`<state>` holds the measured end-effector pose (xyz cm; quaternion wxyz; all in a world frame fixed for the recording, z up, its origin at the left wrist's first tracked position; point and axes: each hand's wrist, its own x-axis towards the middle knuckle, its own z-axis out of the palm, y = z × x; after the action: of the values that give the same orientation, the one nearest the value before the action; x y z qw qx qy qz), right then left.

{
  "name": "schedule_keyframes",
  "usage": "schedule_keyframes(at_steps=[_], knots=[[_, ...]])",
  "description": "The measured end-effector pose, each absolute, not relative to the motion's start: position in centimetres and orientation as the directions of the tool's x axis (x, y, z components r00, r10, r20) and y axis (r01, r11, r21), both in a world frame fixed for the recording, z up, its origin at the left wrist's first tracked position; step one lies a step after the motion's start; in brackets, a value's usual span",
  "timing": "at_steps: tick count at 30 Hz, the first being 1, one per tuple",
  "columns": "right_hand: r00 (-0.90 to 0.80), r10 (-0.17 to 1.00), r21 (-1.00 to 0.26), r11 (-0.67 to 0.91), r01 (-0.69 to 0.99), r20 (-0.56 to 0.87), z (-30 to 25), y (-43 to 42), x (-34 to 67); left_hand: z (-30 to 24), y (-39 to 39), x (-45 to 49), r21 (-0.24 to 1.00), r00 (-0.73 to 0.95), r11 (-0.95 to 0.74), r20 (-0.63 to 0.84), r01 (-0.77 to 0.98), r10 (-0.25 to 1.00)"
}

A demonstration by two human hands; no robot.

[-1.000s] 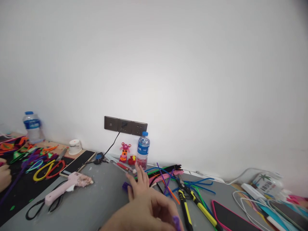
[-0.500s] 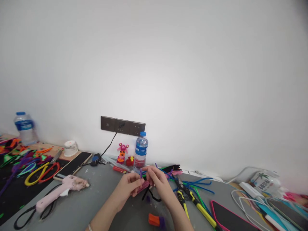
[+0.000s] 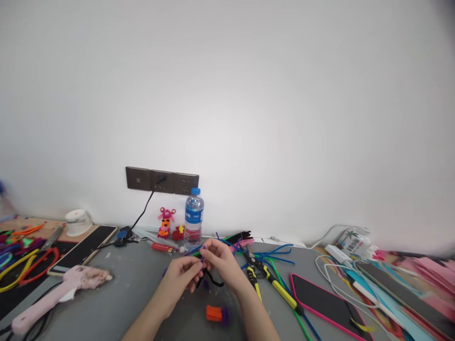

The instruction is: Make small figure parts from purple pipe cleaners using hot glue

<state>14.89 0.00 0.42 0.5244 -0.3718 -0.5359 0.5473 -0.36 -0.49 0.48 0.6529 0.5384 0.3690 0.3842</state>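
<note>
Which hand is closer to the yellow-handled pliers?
Right. The right hand, pinching a fuzzy purple pipe cleaner with the left hand, lies just left of the yellow-handled metal pliers; the left hand is farther left.

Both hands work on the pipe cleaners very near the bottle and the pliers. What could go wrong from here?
1. The water bottle stands just behind the left hand and right hand; a wide movement might tip it.
2. Both hands pinch the purple pipe cleaner; its cut end could prick a fingertip.
3. The yellow-handled pliers lie beside the right forearm, which might push them against the pink-edged phone.
</note>
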Motion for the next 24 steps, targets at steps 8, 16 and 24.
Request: schedule_keyframes(at_steps=[8,16,24], knots=[[-0.186,0.965,-0.972,0.154,-0.175,0.186,0.7,0.0,15.1,0.2,-0.5,-0.7,0.944,0.499,0.287,-0.172,-0.162,0.849],[-0.222,0.948,-0.955,0.174,-0.240,0.229,0.9,-0.3,14.5,0.3,-0.5,-1.2,0.889,0.551,0.404,-0.231,-0.215,0.802],[-0.162,0.958,-0.953,0.195,-0.231,0.235,0.7,0.0,13.8,0.5,-0.3,-1.1,0.916,0.500,0.332,-0.184,-0.224,0.846]])
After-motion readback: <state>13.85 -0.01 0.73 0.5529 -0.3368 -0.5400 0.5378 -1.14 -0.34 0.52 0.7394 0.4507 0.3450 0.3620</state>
